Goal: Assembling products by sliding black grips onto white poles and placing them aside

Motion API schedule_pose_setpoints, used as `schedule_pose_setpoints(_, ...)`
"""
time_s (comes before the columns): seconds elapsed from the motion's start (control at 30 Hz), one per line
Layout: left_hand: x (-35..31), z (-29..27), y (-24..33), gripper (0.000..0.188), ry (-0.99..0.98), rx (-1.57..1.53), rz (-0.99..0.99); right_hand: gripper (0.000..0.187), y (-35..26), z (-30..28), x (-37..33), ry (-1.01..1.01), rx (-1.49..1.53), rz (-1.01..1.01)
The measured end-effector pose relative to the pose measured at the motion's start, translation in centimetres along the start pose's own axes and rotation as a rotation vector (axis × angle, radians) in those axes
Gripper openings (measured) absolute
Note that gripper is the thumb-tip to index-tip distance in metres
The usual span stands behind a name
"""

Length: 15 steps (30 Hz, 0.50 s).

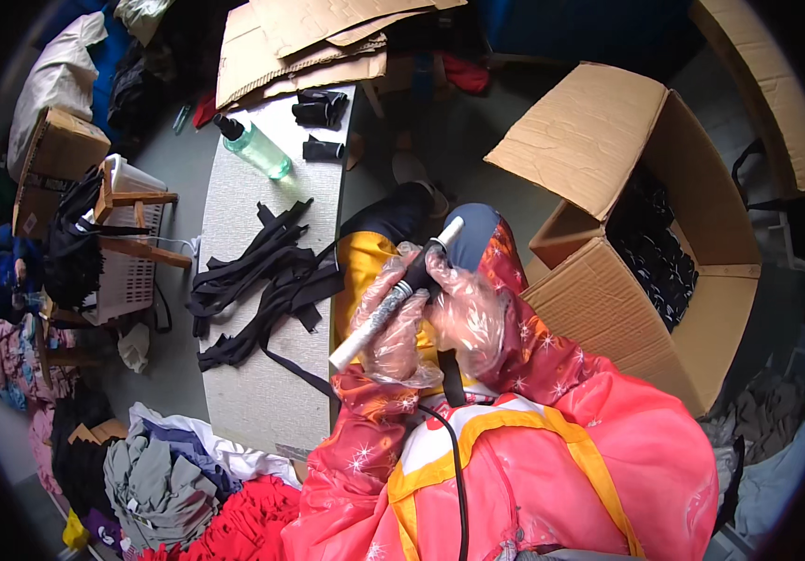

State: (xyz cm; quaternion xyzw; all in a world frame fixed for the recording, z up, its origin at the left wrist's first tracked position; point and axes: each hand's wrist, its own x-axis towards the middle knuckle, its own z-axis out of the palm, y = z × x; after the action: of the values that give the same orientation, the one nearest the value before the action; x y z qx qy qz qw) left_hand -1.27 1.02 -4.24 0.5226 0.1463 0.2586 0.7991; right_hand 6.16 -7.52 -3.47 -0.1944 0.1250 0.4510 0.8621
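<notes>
Above my lap, a white rod (pixel 350 348) runs slantwise between my hands, one stretch of it dark-patterned. A black fabric strip (pixel 420 272) is wrapped around its upper part. My left hand (pixel 391 327), in a clear plastic glove, is closed around the rod below the wrap. My right hand (pixel 470 316), gloved too, grips the rod at the black strip; its fingertips are partly hidden. Flat black strips (pixel 257 266) lie in a loose pile on the grey table (pixel 262 402) to my left, and one trails off the edge toward me. Small black rolls (pixel 321 110) lie at the table's far end.
A green spray bottle (pixel 257 148) and stacked cardboard sheets (pixel 299 42) are at the table's far end. An open cardboard box (pixel 599 309) holding black printed items stands at my right. Left of the table are a white plastic basket (pixel 126 285), a wooden stool (pixel 140 198) and cloth heaps (pixel 154 481).
</notes>
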Motion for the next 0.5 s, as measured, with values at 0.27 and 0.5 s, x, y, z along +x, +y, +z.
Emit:
schedule_pose_setpoints(0.27,0.1,-6.9,2.6,0.024,0.260,0.271,-0.368,0.026,-2.5,1.3,-0.5,0.130,-0.711,-0.274)
schedule_pose_setpoints(0.5,1.0,-2.3,2.5,0.027,-0.138,0.133,-0.633,0.034,-1.9,-0.2,-0.6,0.013,-0.650,-0.091)
